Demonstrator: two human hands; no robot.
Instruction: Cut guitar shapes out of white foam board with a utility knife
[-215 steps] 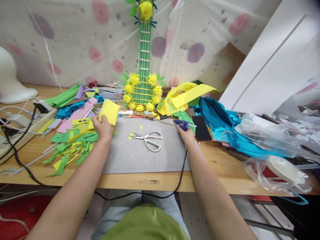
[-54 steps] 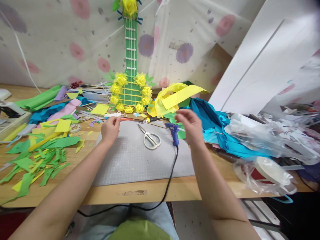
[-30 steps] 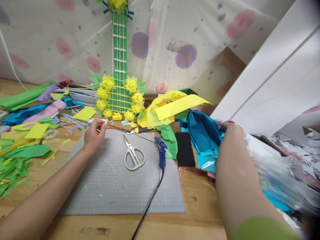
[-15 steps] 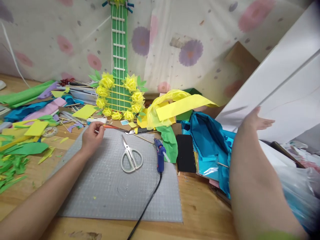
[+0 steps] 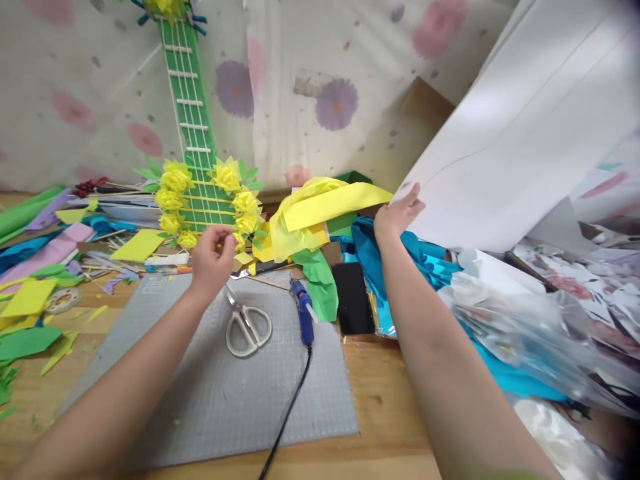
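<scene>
My left hand (image 5: 215,257) has its fingers curled together above the back of the grey cutting mat (image 5: 215,387), in front of the yellow paper flowers; whatever it may pinch is too small to name. My right hand (image 5: 400,212) is at the lower left edge of a large white sheet (image 5: 490,153), its fingers apart, beside crumpled blue paper (image 5: 367,237). White-handled scissors (image 5: 249,329) and a blue glue gun (image 5: 304,313) lie on the mat. Behind my left hand, a green paper guitar (image 5: 193,127) leans against the patterned curtain.
Left of the mat lie green and yellow paper scraps (image 5: 30,340) and a tape roll (image 5: 63,300). A black phone (image 5: 354,298) is right of the mat, near yellow paper (image 5: 330,207). Clear plastic bags (image 5: 525,333) are piled at the right. The black cord (image 5: 287,413) runs to the front.
The view has turned to the right. My left hand has moved right, from the orange stick to in front of the flowers. My right hand has moved left along the white sheet, which has tilted.
</scene>
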